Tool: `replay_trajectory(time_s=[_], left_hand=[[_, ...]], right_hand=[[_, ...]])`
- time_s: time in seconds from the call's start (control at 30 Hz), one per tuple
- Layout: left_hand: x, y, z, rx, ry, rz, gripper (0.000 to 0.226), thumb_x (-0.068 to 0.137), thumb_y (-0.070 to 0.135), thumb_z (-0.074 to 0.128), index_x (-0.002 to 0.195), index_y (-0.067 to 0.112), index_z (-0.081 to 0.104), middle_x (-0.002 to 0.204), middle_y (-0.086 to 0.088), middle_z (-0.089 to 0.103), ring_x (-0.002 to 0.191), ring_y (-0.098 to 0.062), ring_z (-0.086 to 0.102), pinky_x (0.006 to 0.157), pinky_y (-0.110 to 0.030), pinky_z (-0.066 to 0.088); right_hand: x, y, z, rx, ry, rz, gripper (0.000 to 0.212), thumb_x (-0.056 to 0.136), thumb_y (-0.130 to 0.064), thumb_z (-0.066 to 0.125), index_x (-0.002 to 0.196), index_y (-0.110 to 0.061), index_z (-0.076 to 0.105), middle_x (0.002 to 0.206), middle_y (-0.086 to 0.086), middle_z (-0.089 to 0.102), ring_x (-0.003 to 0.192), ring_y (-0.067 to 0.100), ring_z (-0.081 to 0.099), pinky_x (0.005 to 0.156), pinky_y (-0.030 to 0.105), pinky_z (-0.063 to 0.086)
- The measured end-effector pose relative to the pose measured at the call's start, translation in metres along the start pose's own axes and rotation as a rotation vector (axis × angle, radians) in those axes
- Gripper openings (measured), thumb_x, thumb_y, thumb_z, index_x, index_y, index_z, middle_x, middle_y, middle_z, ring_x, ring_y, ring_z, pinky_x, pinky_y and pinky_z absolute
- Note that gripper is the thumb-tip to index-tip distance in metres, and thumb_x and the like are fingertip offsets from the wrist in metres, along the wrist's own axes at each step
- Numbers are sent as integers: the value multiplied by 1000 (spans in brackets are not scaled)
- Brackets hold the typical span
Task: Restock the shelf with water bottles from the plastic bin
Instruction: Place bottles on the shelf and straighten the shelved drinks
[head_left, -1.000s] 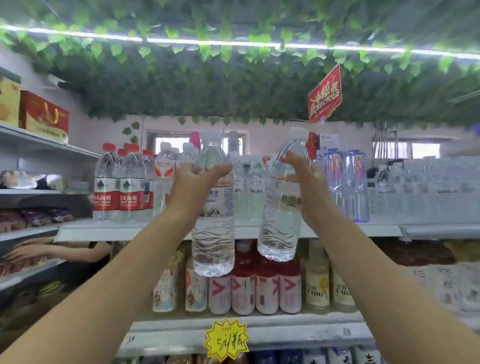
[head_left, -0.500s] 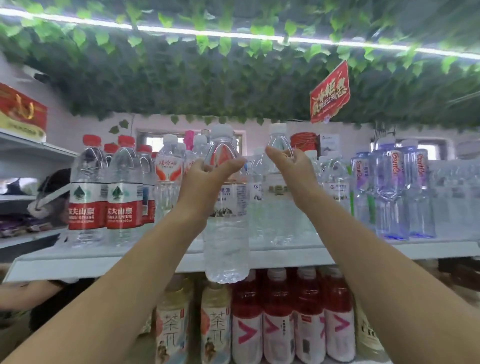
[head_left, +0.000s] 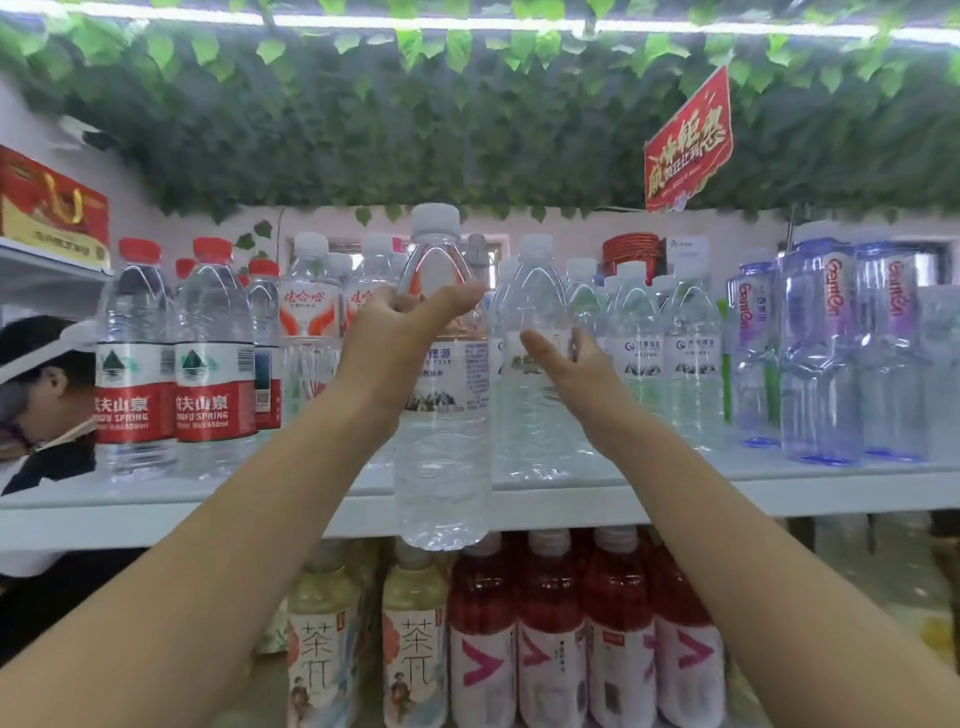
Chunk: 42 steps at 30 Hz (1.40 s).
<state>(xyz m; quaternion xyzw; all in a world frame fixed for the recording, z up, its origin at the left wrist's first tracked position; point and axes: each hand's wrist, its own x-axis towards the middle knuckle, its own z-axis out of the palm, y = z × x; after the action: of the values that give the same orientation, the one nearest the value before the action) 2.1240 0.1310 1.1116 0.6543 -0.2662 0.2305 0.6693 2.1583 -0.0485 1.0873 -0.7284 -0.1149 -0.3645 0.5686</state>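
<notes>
The left hand (head_left: 396, 338) grips an upright bottle (head_left: 441, 467), its bottom below the shelf (head_left: 779, 499) edge; the right hand (head_left: 571, 370) is loose and holds nothing.

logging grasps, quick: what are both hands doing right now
Left hand: holding a water bottle by its shoulder.
Right hand: open, holding nothing.

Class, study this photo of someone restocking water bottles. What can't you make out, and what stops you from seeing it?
All in the head view:
- the plastic bin: out of frame.
- the held bottle: label partly covered by the left hand, print blurred.
- the right hand: whether it grips the shelf bottle or is just off it; its palm faces away.
- the lower-shelf drinks: bottoms cut off by the bottom edge.
</notes>
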Motion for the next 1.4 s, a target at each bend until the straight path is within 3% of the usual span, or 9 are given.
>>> replay_trajectory(time_s=[0.17, 0.33, 0.47, 0.67, 0.8, 0.93, 1.2, 1.33, 1.4], left_hand=[[-7, 3, 1, 48, 10, 0, 72, 50, 60, 65, 108, 19, 52, 109, -4, 61, 100, -18, 56, 82, -37, 42], [-13, 4, 4, 56, 17, 17, 69, 51, 59, 68, 105, 19, 51, 107, -4, 59, 95, -14, 54, 68, -28, 37], [-15, 6, 4, 65, 22, 47, 79, 50, 57, 73, 111, 13, 51, 106, -3, 59, 93, -12, 54, 66, -26, 35], [-14, 2, 4, 71, 60, 32, 52, 74, 46, 67, 111, 12, 51, 108, -4, 58, 89, -7, 50, 64, -23, 31], [-16, -1, 4, 97, 64, 54, 56, 76, 45, 65, 117, 11, 50, 108, -2, 57, 88, -4, 48, 63, -22, 30], [-15, 0, 2, 91, 66, 50, 56, 76, 47, 65, 118, 14, 49, 103, 3, 55, 87, -3, 47, 61, -22, 29], [-15, 3, -2, 79, 57, 45, 50, 76, 47, 65, 113, 16, 51, 105, 2, 57, 89, -5, 48, 62, -23, 31], [-13, 1, -3, 64, 51, 47, 51, 76, 47, 66, 113, 16, 51, 109, -1, 58, 92, -8, 50, 64, -23, 32], [-13, -1, -3, 58, 48, 48, 52, 76, 47, 66, 114, 16, 50, 108, -1, 57, 91, -7, 49, 63, -23, 31]], right_hand=[[-8, 5, -13, 166, -131, 150, 75, 85, -41, 64, 145, -11, 30, 132, 0, 43, 117, 16, 41, 105, 43, 38], [-7, 4, -35, 251, -299, 228, 74, 75, -28, 77, 137, -8, 42, 127, 3, 54, 118, 16, 49, 90, 39, 43], [-8, 11, -36, 164, -209, 138, 62, 81, -23, 71, 135, -13, 43, 106, -7, 54, 103, 14, 55, 95, 41, 45], [-14, 11, -9, 49, -68, -16, 30, 76, -22, 77, 101, -15, 61, 86, -8, 64, 77, 0, 58, 59, 9, 43], [-14, 13, 9, -65, 110, -46, 56, 60, -44, 84, 102, -13, 63, 104, 7, 64, 90, 15, 62, 79, 25, 54], [-19, 9, 12, -105, 138, 37, 73, 65, -47, 80, 122, -15, 47, 125, 5, 45, 111, 19, 49, 98, 36, 44], [-30, 8, -19, 119, -195, 322, 72, 83, -31, 69, 143, -13, 33, 136, 6, 44, 121, 24, 42, 96, 38, 38], [-31, 9, -26, 96, -203, 292, 22, 83, -27, 69, 102, -20, 61, 109, -5, 59, 110, 18, 51, 88, 33, 44], [-31, 11, -24, 48, -161, 270, 38, 79, -33, 73, 110, -15, 63, 115, -3, 61, 110, 17, 52, 84, 31, 44]])
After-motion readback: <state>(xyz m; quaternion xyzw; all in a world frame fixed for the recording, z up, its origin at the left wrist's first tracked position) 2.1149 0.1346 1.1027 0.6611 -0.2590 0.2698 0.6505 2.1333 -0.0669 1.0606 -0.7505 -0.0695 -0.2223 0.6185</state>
